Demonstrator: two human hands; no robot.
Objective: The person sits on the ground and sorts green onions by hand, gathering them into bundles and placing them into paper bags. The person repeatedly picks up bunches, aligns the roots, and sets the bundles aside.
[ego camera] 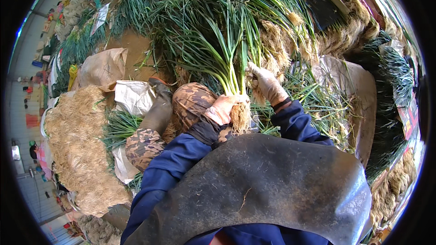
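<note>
My gloved left hand (222, 109) is closed around the pale lower stems of a bunch of long green plants (231, 71), possibly leeks or scallions. Their stringy tan roots (240, 117) hang below the fist. To the right of that bunch, my gloved right hand (267, 83) has its fingers bent at a few green stems, with a small tuft of roots under them; how firmly it grips them is hard to see. A large heap of the same plants (190, 17) lies beyond both hands, with its roots (274, 42) towards the right.
A dark apron (259, 183) covers my lap. Stacked bundles show a thick mat of roots (83, 149) at left. A white sack (134, 97) and a tan sack (104, 68) lie near my boot (158, 109). Loose leaves cover a pale sheet (362, 98) at right. A person (42, 160) is far left.
</note>
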